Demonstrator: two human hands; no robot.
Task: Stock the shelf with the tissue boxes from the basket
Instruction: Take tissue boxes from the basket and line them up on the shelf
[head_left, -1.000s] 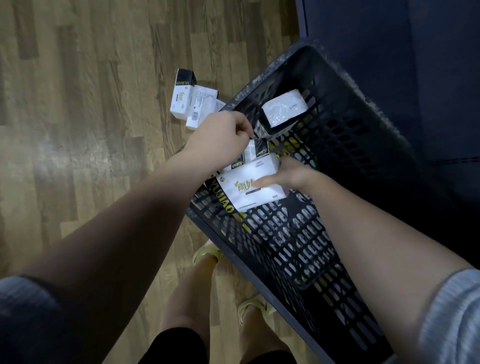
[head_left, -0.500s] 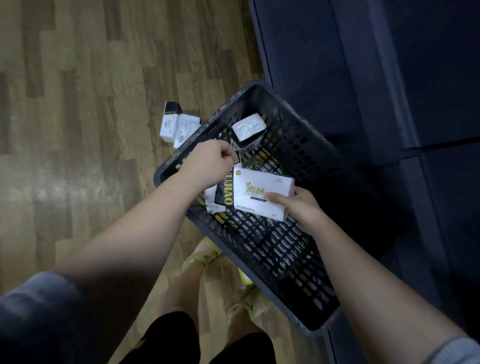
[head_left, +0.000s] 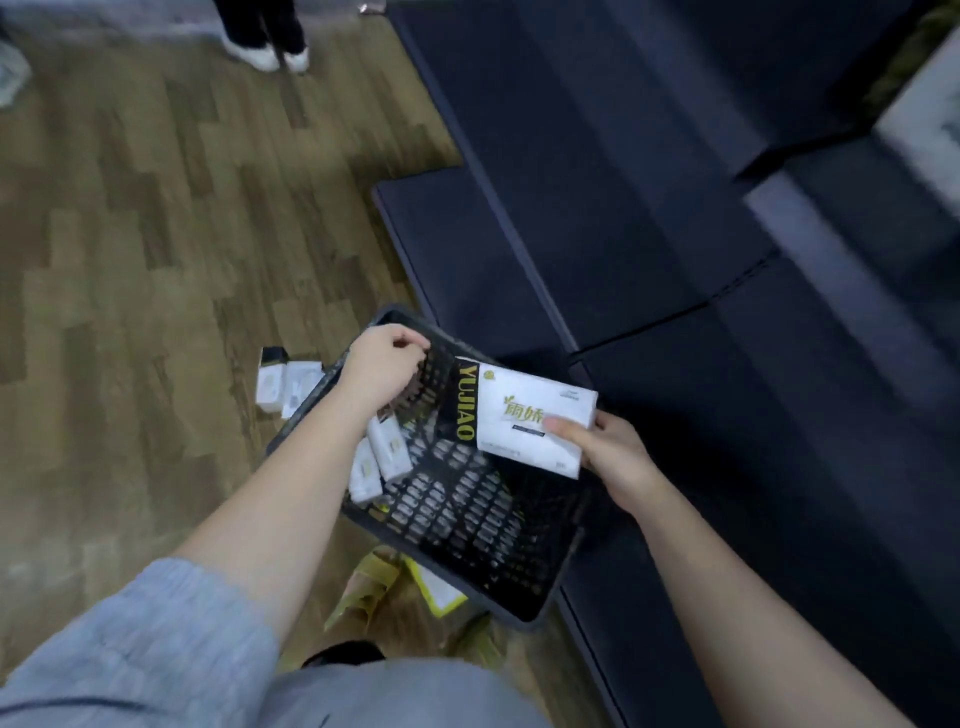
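My right hand (head_left: 615, 454) grips a white tissue box (head_left: 524, 421) by its right end; the box has a black end printed "YUJIAO" in yellow. I hold it above the black plastic basket (head_left: 467, 525), near the basket's far right side. My left hand (head_left: 382, 369) hovers over the basket's far left rim with its fingers curled, and nothing shows in them. Two more small white boxes (head_left: 384, 452) lie inside the basket under my left forearm. The dark blue shelf (head_left: 649, 249) rises to the right of the basket.
A few white boxes (head_left: 283, 387) lie on the wooden floor left of the basket. Another person's feet (head_left: 270, 52) stand at the top of the view. My sandalled feet (head_left: 363, 587) are beside the basket's near edge. Something white and blurred (head_left: 930, 124) sits on an upper shelf.
My right hand has lifted the tissue box up out of the basket and to the right, towards the shelf. My left hand has drawn back to the basket's rim. The view has tilted upward.
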